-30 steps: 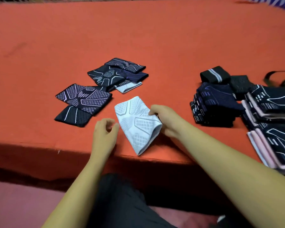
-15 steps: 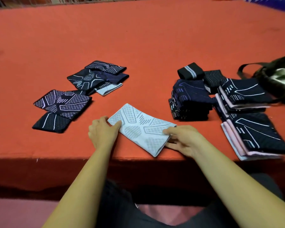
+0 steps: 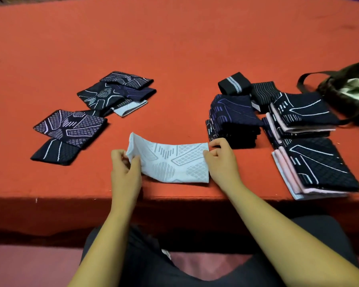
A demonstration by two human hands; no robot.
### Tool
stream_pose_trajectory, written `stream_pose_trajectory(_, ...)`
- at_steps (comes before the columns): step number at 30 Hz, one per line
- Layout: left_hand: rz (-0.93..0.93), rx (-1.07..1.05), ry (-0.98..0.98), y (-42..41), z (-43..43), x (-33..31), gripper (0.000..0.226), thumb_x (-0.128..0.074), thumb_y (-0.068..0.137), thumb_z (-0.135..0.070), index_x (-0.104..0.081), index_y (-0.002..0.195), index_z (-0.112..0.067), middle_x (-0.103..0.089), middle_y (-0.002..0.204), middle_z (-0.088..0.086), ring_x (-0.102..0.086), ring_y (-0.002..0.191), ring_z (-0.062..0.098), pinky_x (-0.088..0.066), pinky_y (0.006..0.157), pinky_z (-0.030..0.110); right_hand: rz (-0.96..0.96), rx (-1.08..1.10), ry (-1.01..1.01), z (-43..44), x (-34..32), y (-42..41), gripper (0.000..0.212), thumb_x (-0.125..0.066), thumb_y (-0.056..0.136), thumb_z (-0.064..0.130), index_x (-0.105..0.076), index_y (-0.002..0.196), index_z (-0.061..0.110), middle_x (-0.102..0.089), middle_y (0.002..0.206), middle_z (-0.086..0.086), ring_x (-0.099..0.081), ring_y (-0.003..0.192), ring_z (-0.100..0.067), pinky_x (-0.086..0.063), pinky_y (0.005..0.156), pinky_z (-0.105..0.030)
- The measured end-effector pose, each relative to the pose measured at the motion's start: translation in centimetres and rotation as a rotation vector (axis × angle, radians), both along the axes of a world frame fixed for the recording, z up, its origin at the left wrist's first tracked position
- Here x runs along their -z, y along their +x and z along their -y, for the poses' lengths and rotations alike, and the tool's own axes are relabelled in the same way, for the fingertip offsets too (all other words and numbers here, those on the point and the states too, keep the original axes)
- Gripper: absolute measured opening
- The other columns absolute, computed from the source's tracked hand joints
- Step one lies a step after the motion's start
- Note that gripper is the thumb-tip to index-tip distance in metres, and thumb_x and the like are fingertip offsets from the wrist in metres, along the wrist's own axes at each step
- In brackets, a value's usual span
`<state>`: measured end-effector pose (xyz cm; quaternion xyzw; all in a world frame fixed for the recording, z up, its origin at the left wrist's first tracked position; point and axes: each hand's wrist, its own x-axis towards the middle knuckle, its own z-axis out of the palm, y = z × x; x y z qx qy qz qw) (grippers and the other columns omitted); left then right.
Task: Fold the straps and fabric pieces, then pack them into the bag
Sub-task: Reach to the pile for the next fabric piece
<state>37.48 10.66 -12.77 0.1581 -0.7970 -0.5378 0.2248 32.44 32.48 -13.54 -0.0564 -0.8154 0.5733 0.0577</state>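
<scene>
A white patterned fabric piece (image 3: 170, 162) lies spread near the front edge of the orange table (image 3: 174, 48). My left hand (image 3: 124, 172) pinches its left end, which is lifted a little. My right hand (image 3: 222, 160) pinches its right end. Loose dark patterned pieces (image 3: 71, 129) lie to the left, with more (image 3: 116, 92) behind them. Folded dark pieces sit in stacks (image 3: 234, 119) to the right, next to taller stacks (image 3: 311, 154) with pink and white layers. A dark bag (image 3: 348, 90) with straps lies open at the far right.
A rolled black strap with a grey stripe (image 3: 233, 82) and a striped dark piece (image 3: 264, 93) sit behind the right stacks. The table's front edge (image 3: 71, 198) runs just below my hands. My dark-clothed lap is under it.
The white piece has been turned from a diagonal fold to lie stretched out sideways between both hands. My left hand now lifts its left end. The view shifted right, showing the bag.
</scene>
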Motion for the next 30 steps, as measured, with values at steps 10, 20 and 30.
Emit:
stream_pose_trajectory(10,-0.123,0.398,-0.372,1.0,-4.9,-0.9,0.026,-0.056,0.089,-0.006,-0.045,0.098,-0.027,-0.062,0.083,-0.018,-0.058,0.078,-0.007,-0.043,0.071,0.012,0.043,-0.090,-0.105,-0.4,0.9,-1.0,0.022,-0.055,0.087,0.025,-0.067,0.068,0.021,-0.059,0.059,0.016,-0.053,0.062,-0.006,-0.050,0.068,-0.037)
stream_pose_trajectory(20,-0.052,0.697,-0.563,-1.0,-4.8,1.9,0.050,-0.054,0.088,-0.043,-0.057,0.133,-0.022,-0.057,0.131,-0.020,-0.036,0.139,0.002,-0.024,0.118,0.038,-0.059,-0.149,0.001,-0.9,1.6,-1.3,0.042,-0.063,0.091,0.029,-0.045,0.059,0.011,-0.039,0.056,0.005,-0.037,0.058,-0.009,-0.035,0.060,-0.036)
stream_pose_trajectory(30,0.128,0.535,-0.434,-6.2,-3.8,0.6,0.036,-0.053,0.098,-0.020,-0.057,0.134,-0.021,-0.059,0.132,-0.006,-0.053,0.123,0.011,-0.038,0.108,0.033,-0.128,-0.175,0.109,-1.0,1.7,-1.2,0.051,-0.055,0.097,0.039,-0.038,0.056,0.016,-0.035,0.052,0.005,-0.034,0.053,-0.008,-0.028,0.054,-0.030)
